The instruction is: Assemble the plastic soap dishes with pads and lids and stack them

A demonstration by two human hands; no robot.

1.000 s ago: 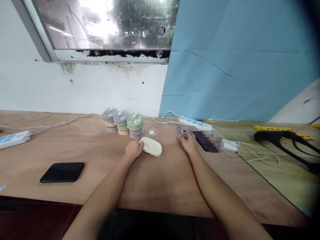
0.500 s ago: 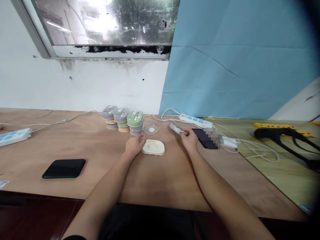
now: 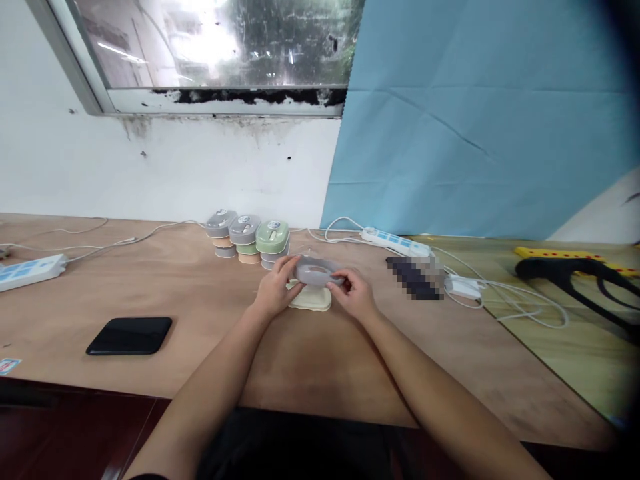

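Note:
A grey translucent lid point(image 3: 316, 271) with an oval opening in its middle is held up between my two hands. My left hand point(image 3: 278, 287) grips its left end, thumb in front and fingers behind. At the right end, the thumb and fingers of my right hand point(image 3: 354, 291) pinch the rim. Below the lid, a shallow cream-coloured tray point(image 3: 311, 300) lies on the table, partly hidden by the lid and my left fingers. A clear round-edged piece point(image 3: 309, 252) shows just behind the lid, mostly covered.
Stacked small lidded boxes in green point(image 3: 273, 237) and grey point(image 3: 245, 229) stand near the wall. A black phone point(image 3: 130, 335) lies at left. Power strips point(image 3: 397, 241) and white cables rest along the back, with a pixelated dark device point(image 3: 415, 279) and white adapter point(image 3: 463, 287) at right.
My right hand has brought the grey lid leftward from beside the dark device to above the cream tray. My left hand has lifted off the tray's edge and taken the lid's left end.

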